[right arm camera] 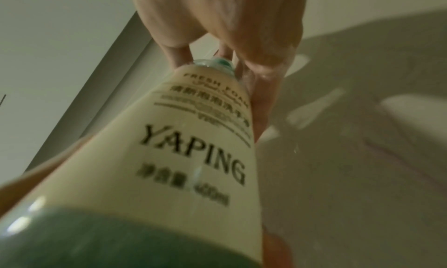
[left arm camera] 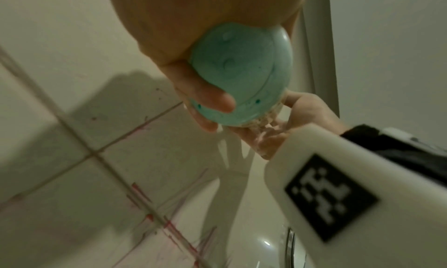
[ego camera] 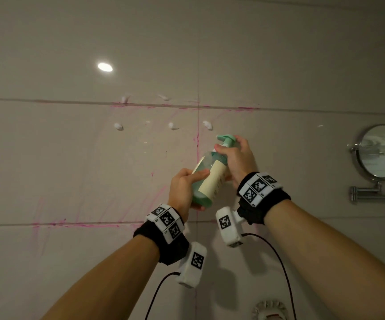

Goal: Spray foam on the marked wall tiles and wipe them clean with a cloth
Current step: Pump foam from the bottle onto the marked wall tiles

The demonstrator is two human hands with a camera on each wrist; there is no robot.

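A teal foam pump bottle (ego camera: 207, 179) with a cream label is held tilted in front of the wall tiles (ego camera: 71, 162), nozzle toward the wall. My left hand (ego camera: 183, 188) grips its lower body; the bottle's round teal base (left arm camera: 241, 73) fills the left wrist view. My right hand (ego camera: 235, 155) wraps the neck and pump head (ego camera: 227, 139); the label (right arm camera: 193, 138) reads YAPING in the right wrist view. Several small white foam blobs (ego camera: 118, 126) dot the tiles, among pink marker lines (ego camera: 196, 139) along the grout. No cloth is in view.
A round chrome mirror (ego camera: 382, 151) on a swing arm sticks out of the wall at the right. A round white fitting (ego camera: 270, 310) sits low on the wall. Black cables hang from both wrist cameras.
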